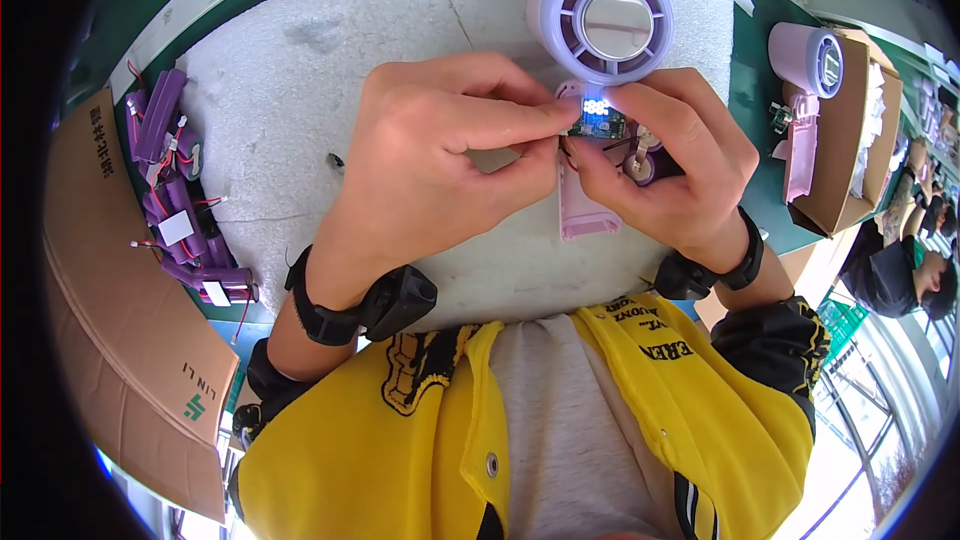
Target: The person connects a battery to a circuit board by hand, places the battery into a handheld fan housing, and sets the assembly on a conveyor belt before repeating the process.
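Note:
A lilac handheld fan lies in front of me, its round fan head (pixel 605 20) at the far side and its open handle shell (pixel 588 220) pointing toward me. Over the handle is a small green circuit board (pixel 606 128) with a cluster of white-blue lights glowing on it. My left hand (pixel 450 135) pinches the board's left edge between thumb and forefinger. On its other side, my right hand (pixel 690 155) holds the board with closed fingers. Beside the right fingers shows a round metal-ended part (pixel 640 166), partly hidden. Thin wires run under the left fingertips.
White foam sheeting (pixel 290 60) covers the green bench. Several purple wired battery packs (pixel 185 190) lie at the left, beside a brown cardboard box (pixel 120 310). Another fan (pixel 805 60), its handle open, rests by an open carton (pixel 870 140) at right. People (pixel 905 260) sit beyond.

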Motion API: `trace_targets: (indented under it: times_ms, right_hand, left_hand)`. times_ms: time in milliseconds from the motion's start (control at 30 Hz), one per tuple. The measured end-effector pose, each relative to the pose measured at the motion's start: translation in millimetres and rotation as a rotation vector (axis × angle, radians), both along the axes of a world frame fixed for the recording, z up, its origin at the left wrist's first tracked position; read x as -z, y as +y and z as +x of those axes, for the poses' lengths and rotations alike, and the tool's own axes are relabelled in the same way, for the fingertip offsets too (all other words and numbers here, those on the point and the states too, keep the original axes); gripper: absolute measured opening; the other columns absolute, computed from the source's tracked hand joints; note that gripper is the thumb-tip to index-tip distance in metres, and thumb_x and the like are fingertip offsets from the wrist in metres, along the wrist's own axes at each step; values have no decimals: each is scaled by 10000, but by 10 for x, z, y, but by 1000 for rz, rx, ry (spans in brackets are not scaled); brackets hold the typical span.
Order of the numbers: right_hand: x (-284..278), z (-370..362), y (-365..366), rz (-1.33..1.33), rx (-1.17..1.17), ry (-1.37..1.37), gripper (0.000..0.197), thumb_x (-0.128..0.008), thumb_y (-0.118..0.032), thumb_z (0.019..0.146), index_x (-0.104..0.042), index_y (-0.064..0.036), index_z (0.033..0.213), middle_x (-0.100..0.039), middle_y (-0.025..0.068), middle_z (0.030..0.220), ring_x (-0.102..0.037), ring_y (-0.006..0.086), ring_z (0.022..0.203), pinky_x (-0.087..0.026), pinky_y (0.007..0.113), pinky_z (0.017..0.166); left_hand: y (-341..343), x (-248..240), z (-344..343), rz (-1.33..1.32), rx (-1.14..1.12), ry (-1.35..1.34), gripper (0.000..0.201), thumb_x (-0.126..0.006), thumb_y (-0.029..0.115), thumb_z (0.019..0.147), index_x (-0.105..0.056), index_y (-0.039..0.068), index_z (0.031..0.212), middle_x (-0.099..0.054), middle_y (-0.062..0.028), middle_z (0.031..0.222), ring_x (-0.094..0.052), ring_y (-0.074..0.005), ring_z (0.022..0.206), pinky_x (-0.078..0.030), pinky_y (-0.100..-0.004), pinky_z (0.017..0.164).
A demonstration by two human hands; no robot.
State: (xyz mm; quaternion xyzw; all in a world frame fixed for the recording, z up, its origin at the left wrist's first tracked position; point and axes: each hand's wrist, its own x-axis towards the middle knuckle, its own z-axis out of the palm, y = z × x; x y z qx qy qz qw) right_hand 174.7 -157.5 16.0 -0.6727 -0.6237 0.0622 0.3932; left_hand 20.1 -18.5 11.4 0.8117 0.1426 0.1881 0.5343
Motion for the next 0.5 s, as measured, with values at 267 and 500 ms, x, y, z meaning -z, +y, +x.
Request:
trace_targets:
  times_ms: [267, 500]
  right_hand:
    - [-49, -5, -1, -48, 9, 111, 387, -827, -21, 645, -636, 1, 981, -646, 133, 863, -623, 184, 684, -491, 253, 598]
    - [-52, -3, -10, -63, 22, 175, 319, -789, -2, 698, -622, -1, 970, -643, 124, 866, -601, 160, 686, -461, 242, 594]
  left_hand:
    - [16, -36, 14, -115, 40, -13, 337, -665, -107, 688, -705, 28, 995, -643, -83, 895, -640, -159, 738, -516, -231, 646]
    - [-95, -45, 72, -165, 15, 73, 384, -683, -98, 674, -577, 59, 1008, -548, -45, 979, -572, -133, 768, -475, -244, 640]
